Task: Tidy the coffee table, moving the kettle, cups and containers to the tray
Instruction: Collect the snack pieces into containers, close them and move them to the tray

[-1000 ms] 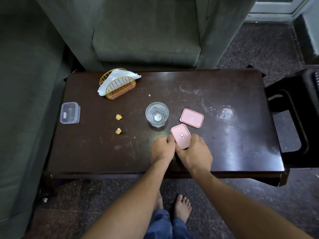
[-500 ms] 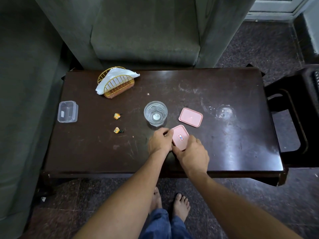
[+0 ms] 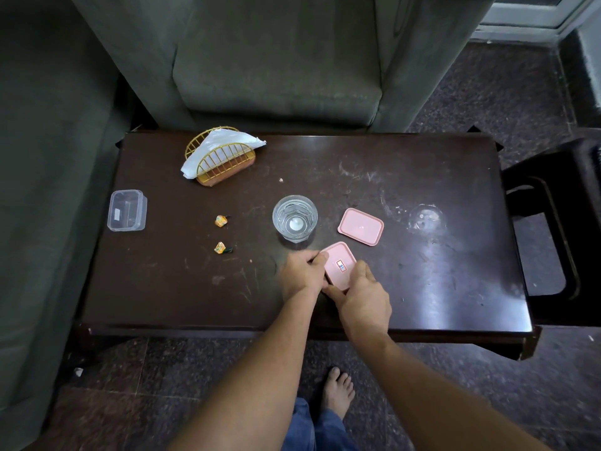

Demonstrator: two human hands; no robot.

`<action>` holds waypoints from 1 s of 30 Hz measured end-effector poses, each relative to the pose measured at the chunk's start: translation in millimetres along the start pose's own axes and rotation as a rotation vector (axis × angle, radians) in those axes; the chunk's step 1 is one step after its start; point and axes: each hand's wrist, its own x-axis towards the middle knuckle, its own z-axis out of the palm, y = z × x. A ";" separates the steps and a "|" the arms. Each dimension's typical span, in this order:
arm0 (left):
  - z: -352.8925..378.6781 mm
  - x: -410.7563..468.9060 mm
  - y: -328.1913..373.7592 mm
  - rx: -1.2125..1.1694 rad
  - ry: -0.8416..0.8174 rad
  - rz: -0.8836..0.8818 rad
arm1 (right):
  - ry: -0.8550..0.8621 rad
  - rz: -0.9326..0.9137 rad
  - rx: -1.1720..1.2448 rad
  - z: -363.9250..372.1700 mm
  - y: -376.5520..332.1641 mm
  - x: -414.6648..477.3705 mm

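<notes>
pink container (image 3: 340,265) sits at the near middle of the worktop (image 3: 439,281), flat stickered face up, and both hands are on it. left hand (image 3: 300,275) has its grip curled round the left edge, right hand (image 3: 361,297) pinches the near right corner between thumb and fingers. so neither grip is free, both are closed on that one small box. whether it is lifted off the wood or resting on it, i cannot tell.

now the risks. the glass (image 3: 295,221) stands just beyond the left knuckles, very near, and it looks to have water in it. a lift that swings forward, or a flick of that left wrist, could clip it and tip it across the wood. the pink lid (image 3: 361,226) lies apart, just past the box on the right. if the box goes off without it the pair gets split, and a hurried snap-on from fingertip holds could let the smooth plastic squirt out and skid. no tray shows in this view, nor a kettle, so the carry likely means turning away with eyes off that glass. and the clear container (image 3: 126,210) sits right at the left edge, where a careless reach could nudge it over.
</notes>
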 end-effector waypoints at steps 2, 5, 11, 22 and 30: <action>-2.7 -0.7 1.8 0.016 -0.012 -0.001 | 0.008 -0.010 0.005 0.3 1.7 -0.6; -6.9 -0.8 4.6 0.032 -0.032 0.017 | 0.009 -0.002 0.002 -0.2 -0.5 -0.9; -11.4 2.8 -0.5 0.086 -0.086 0.045 | 0.010 0.038 -0.104 -5.2 -7.5 0.0; -60.0 -0.9 -32.6 0.256 0.053 0.154 | 0.270 -0.108 -0.119 -0.3 -16.5 -11.8; -135.9 32.6 -61.2 0.199 0.309 0.076 | 0.099 -0.457 -0.161 35.9 -73.5 -33.4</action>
